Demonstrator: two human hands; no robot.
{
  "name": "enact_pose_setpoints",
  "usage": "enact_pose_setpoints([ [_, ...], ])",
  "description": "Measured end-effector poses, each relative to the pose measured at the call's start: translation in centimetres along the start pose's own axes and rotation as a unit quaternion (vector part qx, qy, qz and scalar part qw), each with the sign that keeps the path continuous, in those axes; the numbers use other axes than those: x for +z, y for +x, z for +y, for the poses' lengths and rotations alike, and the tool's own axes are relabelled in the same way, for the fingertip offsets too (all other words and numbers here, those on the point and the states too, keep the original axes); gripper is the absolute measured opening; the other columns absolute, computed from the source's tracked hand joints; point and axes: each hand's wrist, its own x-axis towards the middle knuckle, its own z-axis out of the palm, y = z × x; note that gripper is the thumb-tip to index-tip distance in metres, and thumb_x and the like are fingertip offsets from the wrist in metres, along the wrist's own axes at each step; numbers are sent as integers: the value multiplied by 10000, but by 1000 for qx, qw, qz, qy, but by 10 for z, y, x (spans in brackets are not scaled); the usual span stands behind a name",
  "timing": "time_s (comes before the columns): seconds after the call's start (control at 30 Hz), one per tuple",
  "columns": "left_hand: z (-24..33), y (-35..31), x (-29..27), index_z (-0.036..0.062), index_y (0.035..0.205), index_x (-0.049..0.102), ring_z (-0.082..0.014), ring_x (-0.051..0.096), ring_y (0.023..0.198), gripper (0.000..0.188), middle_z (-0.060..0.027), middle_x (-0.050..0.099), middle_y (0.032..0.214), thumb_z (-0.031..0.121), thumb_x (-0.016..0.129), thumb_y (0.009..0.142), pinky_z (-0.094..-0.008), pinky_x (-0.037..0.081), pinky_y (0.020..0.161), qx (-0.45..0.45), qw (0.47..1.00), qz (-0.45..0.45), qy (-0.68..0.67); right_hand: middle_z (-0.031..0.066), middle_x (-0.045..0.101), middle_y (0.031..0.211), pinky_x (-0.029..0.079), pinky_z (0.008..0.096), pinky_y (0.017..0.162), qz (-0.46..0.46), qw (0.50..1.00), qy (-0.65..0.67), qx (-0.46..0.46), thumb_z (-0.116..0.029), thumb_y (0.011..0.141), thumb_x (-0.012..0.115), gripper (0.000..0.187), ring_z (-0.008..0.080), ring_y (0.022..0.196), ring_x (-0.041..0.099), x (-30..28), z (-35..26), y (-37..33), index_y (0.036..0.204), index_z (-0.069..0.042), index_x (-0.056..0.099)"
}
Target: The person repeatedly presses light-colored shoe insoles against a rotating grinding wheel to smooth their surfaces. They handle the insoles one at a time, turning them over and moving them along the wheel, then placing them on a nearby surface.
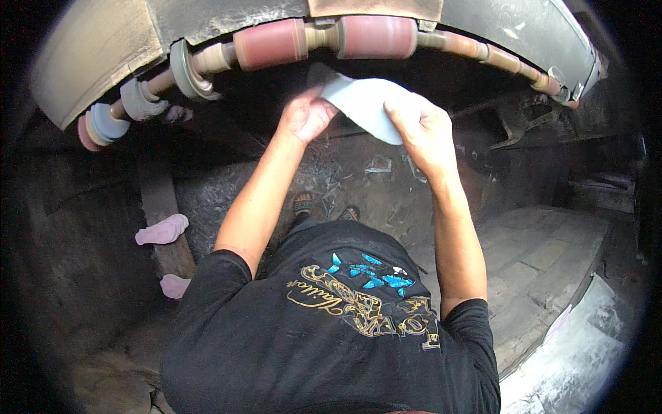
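Between my two hands is a thin, pale white shoe insole (369, 103), wide at its right end and narrower toward the left. My right hand (426, 134) grips the wide end, thumb lying on its upper face and fingers hidden beneath. At the narrow end, my left hand (307, 119) is closed on the edge; its fingers are slightly blurred and partly hidden. The insole is tilted, just below a pinkish-red sanding roller (378, 36) and apart from it. A second red roller (270, 44) sits farther left on the same shaft.
The machine's curved housing (227, 8) spans the far side. Its shaft also carries grey wheels (187, 69) and a slim right section (507, 59). Stacked pink insoles (163, 230) lie on a board at left, another pink piece (175, 286) nearer. Scraps litter the floor (227, 186).
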Motion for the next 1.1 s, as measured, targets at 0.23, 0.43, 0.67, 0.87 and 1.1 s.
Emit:
enact_pose_setpoints([
  [0.23, 22, 30, 35, 2, 1243, 598, -332, 572, 1224, 322, -165, 614, 1277, 14, 619, 922, -493, 447, 1096, 57, 989, 99, -96, 118, 712, 805, 529, 310, 701, 72, 994, -25, -78, -230, 917, 692, 234, 173, 723, 674, 9, -38, 13, 976, -4, 721],
  [0.43, 8, 38, 53, 0, 1254, 588, -299, 594, 1207, 321, -160, 626, 1286, 67, 610, 941, -448, 469, 1076, -8, 993, -59, -102, 118, 678, 766, 512, 305, 662, 85, 984, -113, -107, -176, 921, 681, 178, 180, 672, 647, -21, -70, -12, 936, 0, 704],
  [0.67, -23, 19, 84, 38, 1236, 591, -234, 657, 1089, 292, -91, 683, 1167, 151, 631, 970, -425, 507, 999, -72, 989, -118, -46, 127, 639, 763, 496, 315, 597, 104, 968, -195, -121, -55, 886, 693, 114, 213, 632, 627, -41, -59, -92, 974, 11, 665],
  [0.87, -20, 4, 126, 54, 1256, 553, -189, 661, 1033, 358, -55, 669, 1137, 136, 692, 937, -383, 533, 950, -81, 987, -141, -8, 132, 642, 807, 515, 343, 642, 24, 981, -185, 52, -102, 900, 684, 126, 237, 680, 649, -5, -20, -138, 998, -22, 677],
  [1.1, -34, -22, 128, -18, 1256, 574, -180, 658, 1040, 345, -93, 668, 1141, 187, 641, 986, -344, 530, 946, -12, 987, -59, 148, 133, 718, 1029, 532, 326, 830, 82, 995, 48, 35, -276, 897, 718, 364, 167, 948, 674, 10, 1, -24, 1102, 19, 660],
])
